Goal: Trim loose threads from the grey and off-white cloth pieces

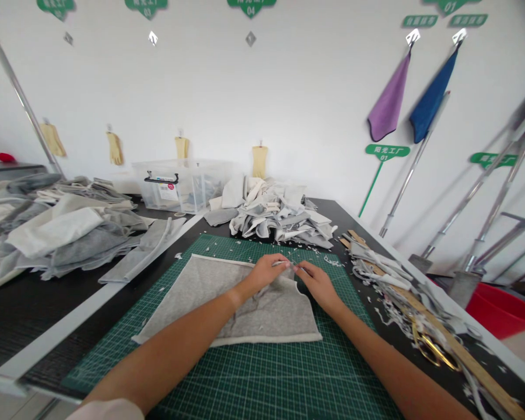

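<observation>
A grey fabric piece (210,297) lies flat on a green cutting mat (262,373). My left hand (265,272) rests on the cloth's far right corner, fingers pinched on its edge. My right hand (317,283) meets it from the right, fingers also pinched on the same edge of the cloth. A thin pale strip or thread shows between the two hands; I cannot make out what it is.
A heap of grey and white fabric pieces (275,213) lies beyond the mat, another pile (56,227) at the left. A clear plastic box (179,184) stands at the back. Scraps, a wooden ruler (468,356) and gold-handled scissors (433,347) lie along the right edge. A red bin (503,309) stands off the table.
</observation>
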The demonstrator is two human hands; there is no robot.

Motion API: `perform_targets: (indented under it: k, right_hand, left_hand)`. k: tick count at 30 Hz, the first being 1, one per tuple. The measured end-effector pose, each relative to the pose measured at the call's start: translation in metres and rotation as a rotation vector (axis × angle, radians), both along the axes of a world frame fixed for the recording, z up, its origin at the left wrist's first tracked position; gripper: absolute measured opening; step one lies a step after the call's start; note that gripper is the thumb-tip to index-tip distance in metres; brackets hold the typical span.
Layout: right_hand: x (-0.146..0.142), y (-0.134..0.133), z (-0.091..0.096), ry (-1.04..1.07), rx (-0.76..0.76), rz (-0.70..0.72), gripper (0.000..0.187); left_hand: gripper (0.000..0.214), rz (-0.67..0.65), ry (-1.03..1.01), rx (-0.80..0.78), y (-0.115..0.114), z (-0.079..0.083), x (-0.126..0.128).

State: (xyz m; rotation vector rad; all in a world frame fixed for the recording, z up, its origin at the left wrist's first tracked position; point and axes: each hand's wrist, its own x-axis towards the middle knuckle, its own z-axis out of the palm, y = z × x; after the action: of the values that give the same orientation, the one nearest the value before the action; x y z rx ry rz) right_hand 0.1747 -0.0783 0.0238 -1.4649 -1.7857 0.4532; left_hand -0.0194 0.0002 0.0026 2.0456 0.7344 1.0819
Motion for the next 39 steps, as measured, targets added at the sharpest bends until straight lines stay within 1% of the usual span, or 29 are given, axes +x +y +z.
perform_targets:
  k: [5,9,14,17,21,30,39]
  right_hand:
    - [-0.003,-0.003,0.002,-0.013,-0.024,-0.02,0.045]
    - [-0.006,-0.009,0.005,-0.029,-0.034,-0.016,0.046]
    - [-0.008,-0.014,0.005,-0.051,-0.036,-0.021,0.044]
    - [-0.008,-0.015,0.004,-0.051,-0.02,-0.009,0.042]
    - [-0.007,-0.015,0.003,-0.085,-0.038,-0.01,0.041]
    - [-0.008,-0.015,0.006,-0.154,-0.061,-0.02,0.039]
    - [-0.007,-0.014,0.004,-0.157,-0.051,-0.014,0.039]
  left_hand:
    - [0.033,-0.038,-0.023,-0.052,0.001,0.002,-0.001]
    - [0.033,-0.045,-0.028,-0.066,0.0,0.005,-0.001]
    - [0.032,-0.03,-0.011,-0.064,-0.001,0.007,-0.001]
    - [0.032,-0.029,-0.007,-0.068,-0.001,0.006,-0.001]
    - [0.032,-0.018,-0.006,-0.086,0.001,0.003,-0.001]
    - [0.03,-0.05,-0.02,-0.08,0.0,0.003,-0.002]
    - [0.03,-0.077,-0.046,-0.105,-0.003,0.006,-0.003]
